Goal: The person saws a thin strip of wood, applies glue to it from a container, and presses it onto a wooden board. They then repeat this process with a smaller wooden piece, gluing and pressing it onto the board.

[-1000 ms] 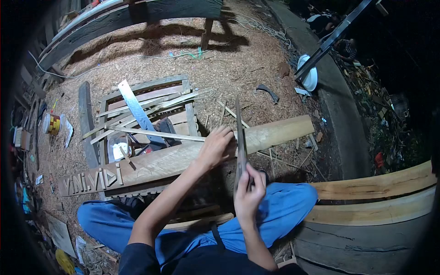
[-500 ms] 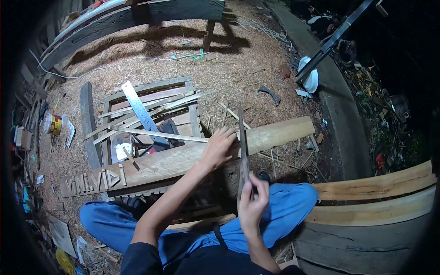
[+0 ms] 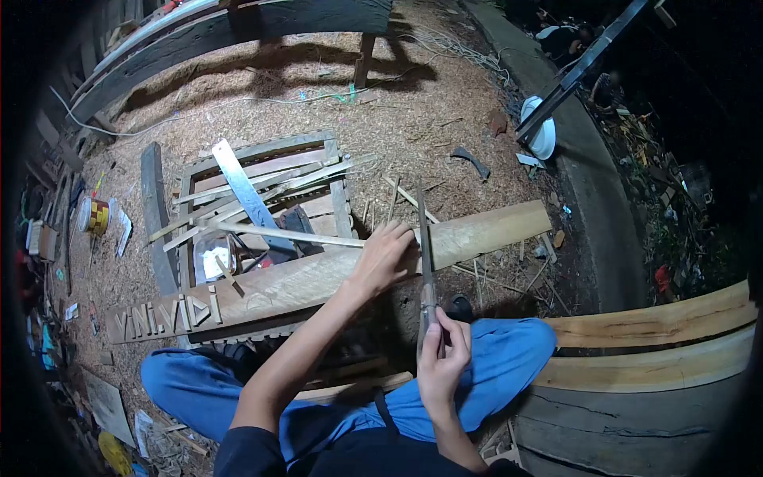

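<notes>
A long wooden plank (image 3: 298, 278) lies across in front of my knees, with raised letters (image 3: 171, 316) made of thin wood pieces near its left end. My left hand (image 3: 385, 256) presses on the plank with curled fingers, holding the end of a thin wooden strip (image 3: 290, 236). My right hand (image 3: 443, 362) is closed around the handle of a long narrow-bladed tool (image 3: 425, 238). The blade stands across the plank just right of my left fingers and points away from me. Whether it is a saw or a knife, I cannot tell.
Beyond the plank, a slatted wooden frame (image 3: 338, 191) holds loose strips, a steel ruler-like bar (image 3: 242, 187) and a plastic tub (image 3: 213, 258). Boards (image 3: 652, 322) lie at right. A bench (image 3: 310, 17), a labelled can (image 3: 94, 216) and a white basin (image 3: 543, 139) stand around. A person (image 3: 608, 89) sits far right.
My right hand has moved slightly toward me and to the right with the bladed tool. My left hand stays on the strip and plank.
</notes>
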Motion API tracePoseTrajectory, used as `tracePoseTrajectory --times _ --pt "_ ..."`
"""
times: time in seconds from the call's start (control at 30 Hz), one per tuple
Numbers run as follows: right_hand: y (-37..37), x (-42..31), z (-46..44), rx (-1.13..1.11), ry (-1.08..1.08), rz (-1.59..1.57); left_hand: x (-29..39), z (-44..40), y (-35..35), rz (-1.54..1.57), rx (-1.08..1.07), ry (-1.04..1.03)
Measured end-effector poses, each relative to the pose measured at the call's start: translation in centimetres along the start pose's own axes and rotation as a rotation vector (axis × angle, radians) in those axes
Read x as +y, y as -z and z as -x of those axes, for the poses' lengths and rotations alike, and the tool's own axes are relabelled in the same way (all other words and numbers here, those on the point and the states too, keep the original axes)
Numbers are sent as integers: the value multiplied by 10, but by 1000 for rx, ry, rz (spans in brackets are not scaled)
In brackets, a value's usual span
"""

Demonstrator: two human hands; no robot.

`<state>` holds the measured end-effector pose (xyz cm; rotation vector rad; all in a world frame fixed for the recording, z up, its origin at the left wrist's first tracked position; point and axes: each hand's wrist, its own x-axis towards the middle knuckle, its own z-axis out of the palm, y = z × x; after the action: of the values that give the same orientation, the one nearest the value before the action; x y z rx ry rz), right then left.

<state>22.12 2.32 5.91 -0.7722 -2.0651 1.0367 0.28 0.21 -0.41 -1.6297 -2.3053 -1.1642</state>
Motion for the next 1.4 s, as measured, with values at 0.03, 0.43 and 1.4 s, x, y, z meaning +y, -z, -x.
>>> tracePoseTrajectory --times 0.03,0.43,1.4 --pt "-3 1 -5 -5 -6 3 -1 2 -2 4 -4 6" --pt "-24 -5 -36 1 -54 -27 5 4 1 24 14 -4" --pt "4 -3 -11 -16 -95 -115 -1 -2 4 -22 18 9"
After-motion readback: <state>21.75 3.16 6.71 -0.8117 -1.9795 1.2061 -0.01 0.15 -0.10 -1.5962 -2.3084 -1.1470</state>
